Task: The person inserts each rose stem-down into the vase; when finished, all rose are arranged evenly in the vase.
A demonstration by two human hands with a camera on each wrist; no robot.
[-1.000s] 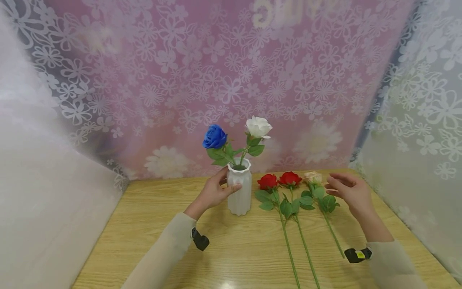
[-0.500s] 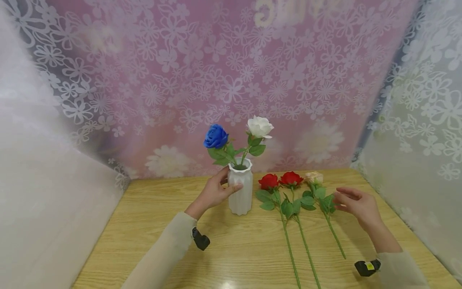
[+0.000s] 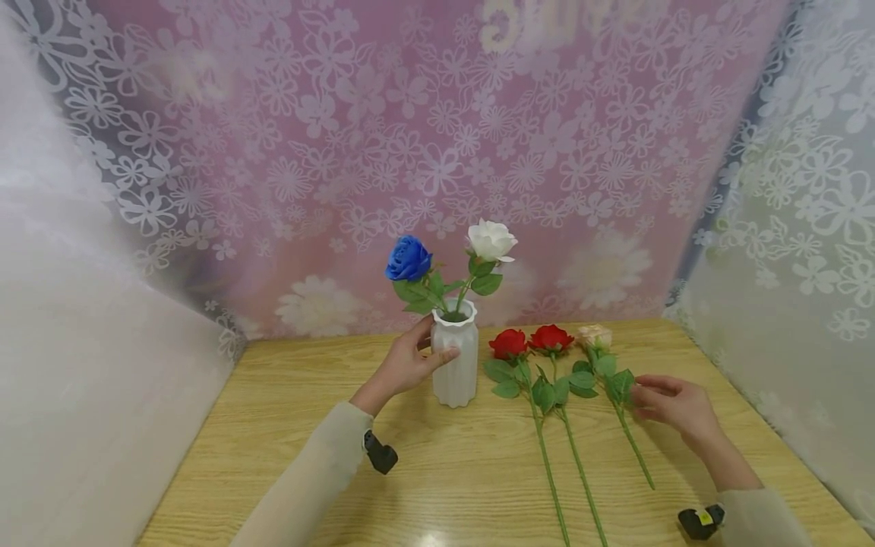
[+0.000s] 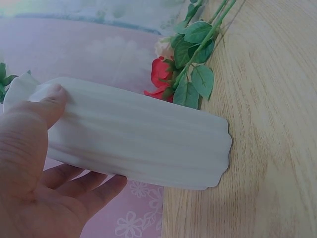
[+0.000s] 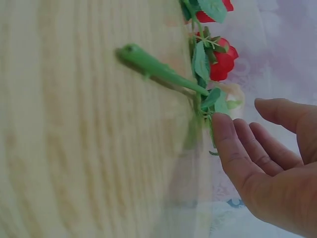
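A white ribbed vase (image 3: 456, 368) stands upright on the table, and my left hand (image 3: 408, 361) grips its left side, thumb across the front. In the left wrist view the fingers curve beneath the vase (image 4: 143, 134). A blue rose (image 3: 408, 258) and a white rose (image 3: 491, 241) stand in it. To the right, my right hand (image 3: 677, 406) is beside a cream rose (image 3: 595, 336) lying on the table, fingertips right at its leaves (image 3: 620, 385). In the right wrist view the hand (image 5: 267, 168) has its fingers extended and thumb apart, near the green stem (image 5: 158, 69).
Two red roses (image 3: 509, 344) lie between the vase and the cream rose, their long stems running toward the front edge of the wooden table (image 3: 287, 425). A pink floral curtain (image 3: 437, 152) hangs behind, with whitish sheets at both sides.
My right hand has moved down and slightly right along the cream rose, from near its bloom to beside its leaves. The left hand stays on the vase.
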